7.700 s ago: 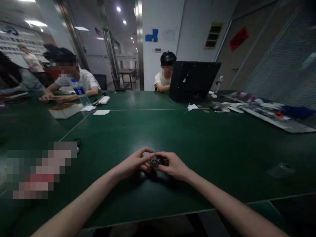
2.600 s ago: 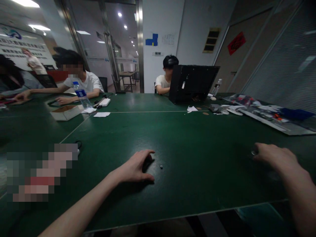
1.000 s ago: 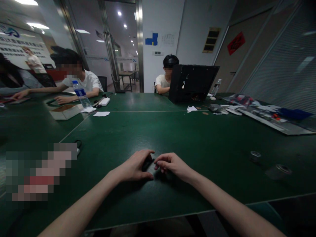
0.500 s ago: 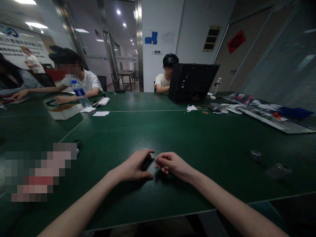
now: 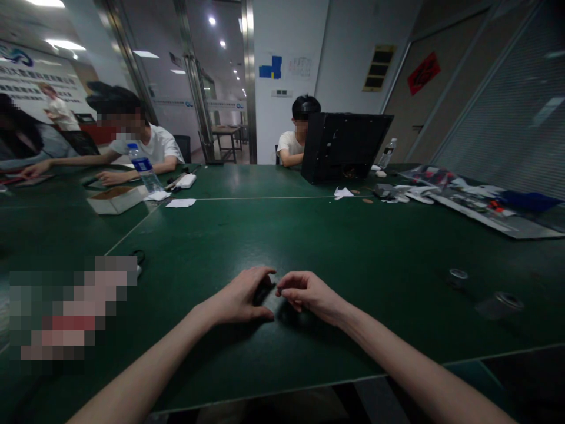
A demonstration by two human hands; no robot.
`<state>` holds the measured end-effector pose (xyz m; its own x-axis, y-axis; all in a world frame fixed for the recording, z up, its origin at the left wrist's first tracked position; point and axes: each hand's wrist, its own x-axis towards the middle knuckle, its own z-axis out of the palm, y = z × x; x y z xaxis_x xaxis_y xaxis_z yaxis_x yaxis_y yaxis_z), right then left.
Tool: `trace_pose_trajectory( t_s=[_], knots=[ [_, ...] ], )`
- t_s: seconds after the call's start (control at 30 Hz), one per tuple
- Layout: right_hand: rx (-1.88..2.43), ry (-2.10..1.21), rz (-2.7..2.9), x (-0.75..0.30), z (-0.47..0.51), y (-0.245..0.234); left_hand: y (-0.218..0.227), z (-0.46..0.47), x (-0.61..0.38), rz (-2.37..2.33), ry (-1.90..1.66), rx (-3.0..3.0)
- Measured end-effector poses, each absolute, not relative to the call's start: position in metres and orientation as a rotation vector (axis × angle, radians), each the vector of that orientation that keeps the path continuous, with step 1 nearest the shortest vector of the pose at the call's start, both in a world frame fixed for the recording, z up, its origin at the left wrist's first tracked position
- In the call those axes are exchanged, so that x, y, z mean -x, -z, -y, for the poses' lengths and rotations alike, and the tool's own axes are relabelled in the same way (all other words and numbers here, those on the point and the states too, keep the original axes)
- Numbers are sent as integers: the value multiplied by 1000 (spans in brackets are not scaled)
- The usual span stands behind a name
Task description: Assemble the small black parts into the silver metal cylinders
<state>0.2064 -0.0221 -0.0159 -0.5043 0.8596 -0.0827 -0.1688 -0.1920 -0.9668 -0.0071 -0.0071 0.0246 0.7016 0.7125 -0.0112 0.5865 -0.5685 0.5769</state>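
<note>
My left hand (image 5: 245, 297) rests on the green table (image 5: 265, 229), thumb spread away from the curved fingers, with nothing between them. Just right of it is my right hand (image 5: 304, 292), thumb and forefinger pinched together. A tiny dark thing (image 5: 279, 291) shows at those fingertips, too small to name. The two hands are close together but apart, the fingertips of the right facing the gap of the left.
Two clear jars (image 5: 501, 305) (image 5: 458, 277) stand at the right. A black box-like case (image 5: 346, 147) stands at the back before a seated person. At the left are an open cardboard box (image 5: 115, 202), a water bottle (image 5: 143, 168) and another seated person.
The right thumb and fingers have shifted slightly around the tiny thing, which shows less now. My left hand has stayed still.
</note>
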Motion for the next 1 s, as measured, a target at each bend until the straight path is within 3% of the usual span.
trace_pose_trajectory(
  t_s=[1.0],
  knots=[
    [933,-1765,1387,-207,23,16,-25,7,6,-1008,-283,-2349]
  ],
)
